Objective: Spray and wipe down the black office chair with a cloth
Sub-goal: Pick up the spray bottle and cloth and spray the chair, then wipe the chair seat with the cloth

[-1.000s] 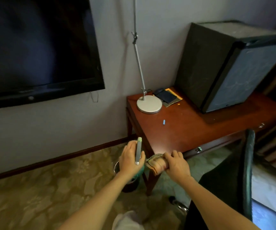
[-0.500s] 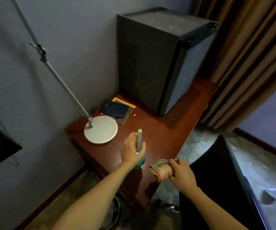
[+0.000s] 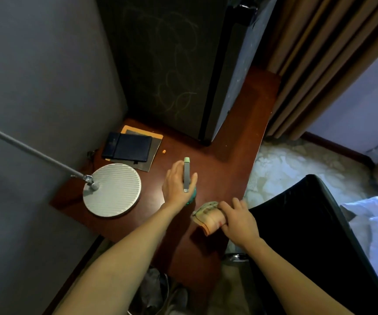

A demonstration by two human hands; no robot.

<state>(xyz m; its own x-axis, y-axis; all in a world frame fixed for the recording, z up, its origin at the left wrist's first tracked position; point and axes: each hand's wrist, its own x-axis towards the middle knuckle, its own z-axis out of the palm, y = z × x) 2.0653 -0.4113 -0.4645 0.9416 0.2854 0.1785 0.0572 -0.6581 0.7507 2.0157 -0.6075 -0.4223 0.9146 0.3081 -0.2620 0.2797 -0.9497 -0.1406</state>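
Observation:
My left hand (image 3: pixel 176 185) grips a spray bottle (image 3: pixel 186 173) with a pale green nozzle and a teal body, held just above the brown wooden desk (image 3: pixel 224 169). Beside it, my right hand (image 3: pixel 238 218) clutches a rolled beige and orange cloth (image 3: pixel 207 215) near the desk's front edge. The black office chair (image 3: pixel 301 233) stands at the lower right, its backrest right next to my right hand. Most of the bottle's body is hidden by my left hand.
A lamp with a round silver base (image 3: pixel 112 189) stands on the desk's left part. A dark notebook (image 3: pixel 127 146) lies behind it. A black mini fridge (image 3: pixel 172 64) fills the desk's back. Brown curtains (image 3: pixel 319 64) hang at right, and a waste bin (image 3: pixel 154 292) sits under the desk.
The view has swung right and down over the desk. Both hands have moved from in front of the desk's corner to above its top, still holding the bottle and the cloth.

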